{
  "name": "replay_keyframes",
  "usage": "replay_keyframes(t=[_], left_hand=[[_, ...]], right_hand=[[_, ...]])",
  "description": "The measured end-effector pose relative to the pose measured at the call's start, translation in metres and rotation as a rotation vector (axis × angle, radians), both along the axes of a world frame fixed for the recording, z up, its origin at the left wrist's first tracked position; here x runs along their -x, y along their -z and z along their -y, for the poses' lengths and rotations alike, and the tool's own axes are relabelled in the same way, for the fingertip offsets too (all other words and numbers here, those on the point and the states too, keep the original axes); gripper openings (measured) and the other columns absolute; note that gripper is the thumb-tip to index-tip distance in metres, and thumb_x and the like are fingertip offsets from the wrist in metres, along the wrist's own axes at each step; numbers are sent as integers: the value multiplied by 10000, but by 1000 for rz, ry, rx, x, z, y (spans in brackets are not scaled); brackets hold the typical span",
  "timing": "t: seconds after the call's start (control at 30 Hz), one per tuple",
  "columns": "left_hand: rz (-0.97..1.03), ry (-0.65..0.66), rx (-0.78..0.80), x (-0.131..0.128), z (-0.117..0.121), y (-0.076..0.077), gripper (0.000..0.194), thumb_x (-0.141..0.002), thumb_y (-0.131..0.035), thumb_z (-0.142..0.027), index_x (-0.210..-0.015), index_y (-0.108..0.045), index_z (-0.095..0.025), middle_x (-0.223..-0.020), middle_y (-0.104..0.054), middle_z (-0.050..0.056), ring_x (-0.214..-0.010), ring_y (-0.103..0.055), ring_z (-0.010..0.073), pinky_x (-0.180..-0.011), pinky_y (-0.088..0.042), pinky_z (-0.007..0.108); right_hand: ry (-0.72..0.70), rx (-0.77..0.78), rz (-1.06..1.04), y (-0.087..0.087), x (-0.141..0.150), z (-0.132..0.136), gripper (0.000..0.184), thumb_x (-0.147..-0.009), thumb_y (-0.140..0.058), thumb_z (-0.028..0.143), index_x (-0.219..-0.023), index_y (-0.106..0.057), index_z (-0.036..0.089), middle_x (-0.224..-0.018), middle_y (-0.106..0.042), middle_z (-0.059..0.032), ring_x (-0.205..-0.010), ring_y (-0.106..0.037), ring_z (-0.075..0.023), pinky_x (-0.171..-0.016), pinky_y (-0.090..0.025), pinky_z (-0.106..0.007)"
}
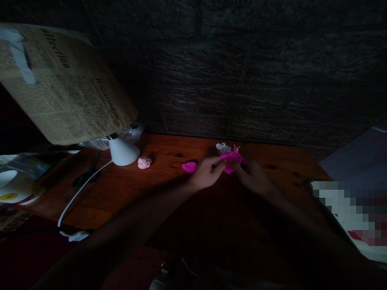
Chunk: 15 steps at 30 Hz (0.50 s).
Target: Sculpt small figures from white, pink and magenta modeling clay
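Observation:
Above the wooden table, a flat, ragged-edged piece of bright pink modelling clay [232, 162] is pinched between both hands. My left hand [207, 172] grips its left edge with thumb and fingers closed. From the other side my right hand [255, 175] holds it, the thumb pressed on its face. A smaller bright pink clay lump [189, 166] lies on the table just left of my left hand. Behind the held piece are a small whitish, petal-like object [223, 148] and a small pink figure [236, 148], both partly covered by it. Further left sits a pale pink clay lump [144, 162].
A lamp with a newsprint shade [75, 84] and white base [123, 152] stands at the left, its cord [79, 190] running over the front edge. Dark scissors [87, 173] and a white tub [15, 187] lie nearby. A dark brick wall [193, 72] rises behind the wooden table [163, 185].

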State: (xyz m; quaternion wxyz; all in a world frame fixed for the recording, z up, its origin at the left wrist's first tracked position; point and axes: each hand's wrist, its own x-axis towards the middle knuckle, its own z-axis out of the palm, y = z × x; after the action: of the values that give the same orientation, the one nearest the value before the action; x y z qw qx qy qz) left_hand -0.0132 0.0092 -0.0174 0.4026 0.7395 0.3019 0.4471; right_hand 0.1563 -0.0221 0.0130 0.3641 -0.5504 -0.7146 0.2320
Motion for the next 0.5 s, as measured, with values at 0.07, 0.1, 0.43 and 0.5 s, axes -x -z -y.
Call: replay_keyframes(t=[0.07, 0.1, 0.43, 0.5], left_hand=[[-14, 0, -4, 1, 0, 0, 290, -945, -505, -308, -767, -660, -139, -649, -585, 0, -584, -483, 101, -545, -359, 233], [-15, -1, -2, 1, 0, 0, 300, -942, -505, -310, -732, -640, -143, -623, -555, -9, -564, -454, 95, -525, -332, 230], [53, 59, 123, -4, 2, -3, 357, -941, -539, -451, -773, -627, -149, -674, -563, -9, -655, -522, 105, -639, -427, 238], [57, 54, 107, -4, 1, 0, 286, -922, -578, -405, -800, -626, -151, -694, -574, -7, -660, -533, 108, -647, -436, 242]], right_hand=[[-45, 38, -19, 1, -1, -1, 578, -875, -445, 694, -654, -633, 195, -594, -630, -42, -532, -554, -180, -523, -409, -300], [-62, 42, -29, 1, -1, -1, 577, -878, -444, 689, -646, -632, 195, -591, -630, -37, -530, -555, -176, -523, -415, -296], [130, -103, 13, 10, -1, -2, 537, -922, -428, 623, -678, -620, 185, -613, -658, -61, -543, -599, -191, -513, -399, -290], [139, -123, -21, 11, -2, -3, 465, -920, -478, 587, -810, -677, 181, -719, -710, -78, -629, -653, -216, -564, -461, -305]])
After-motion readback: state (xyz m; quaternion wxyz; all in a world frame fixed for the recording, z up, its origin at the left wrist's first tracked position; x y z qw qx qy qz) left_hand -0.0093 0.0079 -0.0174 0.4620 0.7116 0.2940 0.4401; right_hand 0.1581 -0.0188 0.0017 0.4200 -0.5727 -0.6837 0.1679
